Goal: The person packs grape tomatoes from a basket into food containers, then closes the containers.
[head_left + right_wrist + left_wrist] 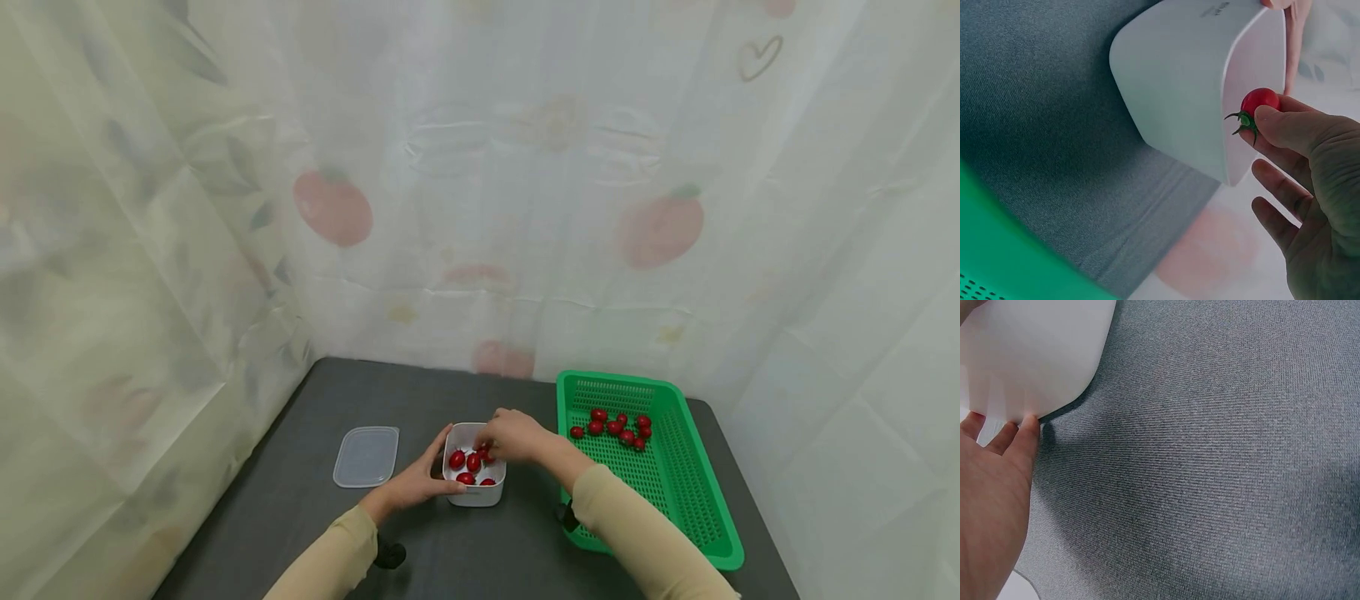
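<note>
A white plastic container (477, 498) with several red cherry tomatoes (457, 459) inside stands on the dark table in the head view. My left hand (415, 483) holds its left side, the thumb at the near rim and the fingers along the wall. In the left wrist view, fingertips (1030, 424) touch the white wall. My right hand (513, 435) is over the container's opening. As the right wrist view shows, its thumb and index finger pinch one cherry tomato (1261, 100) with a green stem at the rim; the other fingers are spread.
To the right lies a green perforated basket (697, 475) with several cherry tomatoes (615, 427) toward its far end. A translucent square lid (366, 457) is flat on the table left of the container. Patterned curtains (480, 208) hang behind and along both sides.
</note>
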### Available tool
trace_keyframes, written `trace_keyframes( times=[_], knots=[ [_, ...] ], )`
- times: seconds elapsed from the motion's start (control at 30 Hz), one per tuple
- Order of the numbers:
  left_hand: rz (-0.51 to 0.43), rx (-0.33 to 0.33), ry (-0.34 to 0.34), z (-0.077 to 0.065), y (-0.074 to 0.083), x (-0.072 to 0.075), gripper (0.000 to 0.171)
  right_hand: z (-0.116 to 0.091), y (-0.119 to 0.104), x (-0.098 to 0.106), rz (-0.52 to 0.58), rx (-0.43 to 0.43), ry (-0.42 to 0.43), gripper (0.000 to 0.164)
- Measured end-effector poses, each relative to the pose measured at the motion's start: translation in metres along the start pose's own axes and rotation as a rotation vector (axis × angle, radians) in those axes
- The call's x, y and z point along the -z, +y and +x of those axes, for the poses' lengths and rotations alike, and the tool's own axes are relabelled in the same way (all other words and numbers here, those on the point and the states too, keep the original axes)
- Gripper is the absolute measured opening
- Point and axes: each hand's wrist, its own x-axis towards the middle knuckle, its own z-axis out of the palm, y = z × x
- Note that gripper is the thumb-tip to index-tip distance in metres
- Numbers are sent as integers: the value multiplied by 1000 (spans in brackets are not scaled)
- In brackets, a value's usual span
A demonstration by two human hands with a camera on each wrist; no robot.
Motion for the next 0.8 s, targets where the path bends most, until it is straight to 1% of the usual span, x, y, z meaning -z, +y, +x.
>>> trace_keyframes(
  times=[0.2,0.37,0.53,0.7,0.8],
  knots=[
    [-19,-8,-16,-1,1,-1,108,2,0,-7,-33,22,5,20],
    [-23,-10,-17,-1,2,-1,108,2,-1,-8,-37,20,2,20],
    [-19,-4,-9,-1,0,-1,108,0,-1,-8,-36,4,-3,23],
    [-17,-6,-6,0,0,0,108,-6,0,0,-8,-24,-1,24],
    [-13,-3,-4,0,0,0,109,-12,4,9,13,-38,30,24]
  ],
)
